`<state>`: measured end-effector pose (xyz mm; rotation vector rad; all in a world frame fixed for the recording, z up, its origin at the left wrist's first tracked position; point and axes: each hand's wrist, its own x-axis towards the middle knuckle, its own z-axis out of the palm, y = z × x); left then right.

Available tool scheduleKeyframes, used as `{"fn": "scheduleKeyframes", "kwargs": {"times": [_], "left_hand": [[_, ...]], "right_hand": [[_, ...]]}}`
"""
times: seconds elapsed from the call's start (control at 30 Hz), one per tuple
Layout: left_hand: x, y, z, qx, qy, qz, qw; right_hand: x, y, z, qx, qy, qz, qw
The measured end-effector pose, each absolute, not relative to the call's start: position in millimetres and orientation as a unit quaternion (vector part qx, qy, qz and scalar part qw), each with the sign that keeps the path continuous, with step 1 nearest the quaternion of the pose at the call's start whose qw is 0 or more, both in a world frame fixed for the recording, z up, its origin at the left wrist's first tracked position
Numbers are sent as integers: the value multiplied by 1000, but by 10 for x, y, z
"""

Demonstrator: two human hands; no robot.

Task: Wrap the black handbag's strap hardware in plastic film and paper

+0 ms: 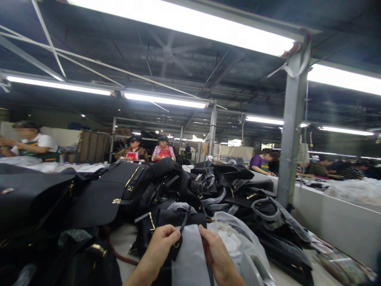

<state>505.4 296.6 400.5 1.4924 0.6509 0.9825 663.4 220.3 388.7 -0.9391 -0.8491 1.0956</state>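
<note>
A black bag (166, 218) with gold-coloured zips lies in front of me. Over its front hangs a pale, thin sheet (190, 254), either paper or plastic. My left hand (162, 244) is closed in a pinch at the left edge of the sheet, on a narrow black strap (185, 219) that runs up beside the fingertips. On the other side, my right hand (216, 250) grips the sheet's right edge, thumb in front and the fingers mostly hidden behind.
Black bags with gold fittings (116, 201) are heaped across the table. Clear plastic wrapping (253, 242) lies right of my hands. A grey post (290, 131) and a low white partition (336, 214) stand to the right. Several people (133, 151) work farther back.
</note>
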Motion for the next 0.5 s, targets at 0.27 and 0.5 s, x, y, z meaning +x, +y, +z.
{"fn": "scheduleKeyframes", "kwargs": {"times": [0.27, 0.5], "left_hand": [[5062, 2963, 4004, 638, 284, 415, 584], [5065, 2955, 4044, 632, 306, 413, 580]], "right_hand": [[6602, 2173, 3916, -434, -400, 485, 646], [6661, 2223, 3843, -599, -427, 228, 637]]}}
